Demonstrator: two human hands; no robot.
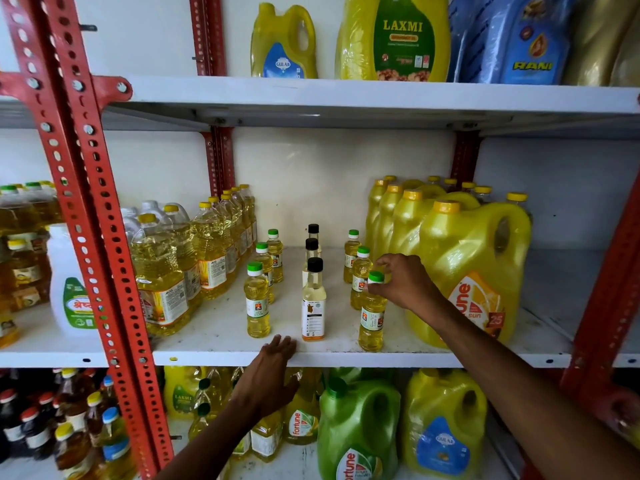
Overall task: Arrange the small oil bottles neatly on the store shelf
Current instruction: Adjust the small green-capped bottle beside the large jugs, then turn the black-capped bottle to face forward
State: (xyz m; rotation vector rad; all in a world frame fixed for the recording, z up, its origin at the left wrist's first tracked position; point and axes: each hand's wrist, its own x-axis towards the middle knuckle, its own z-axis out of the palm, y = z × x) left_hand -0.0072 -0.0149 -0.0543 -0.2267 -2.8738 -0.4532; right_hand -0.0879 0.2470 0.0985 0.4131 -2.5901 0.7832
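Small oil bottles stand in three rows running front to back on the white middle shelf. The left row has green-capped yellow bottles, with the front one near the edge. The middle row has black-capped pale bottles, led by the front one. The right row is green-capped; my right hand pinches the cap and neck of its front bottle, which stands upright on the shelf. My left hand hangs below the shelf's front edge, fingers spread, its fingertips touching the edge and holding nothing.
Large yellow oil jugs crowd the right side, right next to my right hand. Clear one-litre oil bottles stand to the left. A red slotted upright crosses the left. More jugs fill the shelves above and below.
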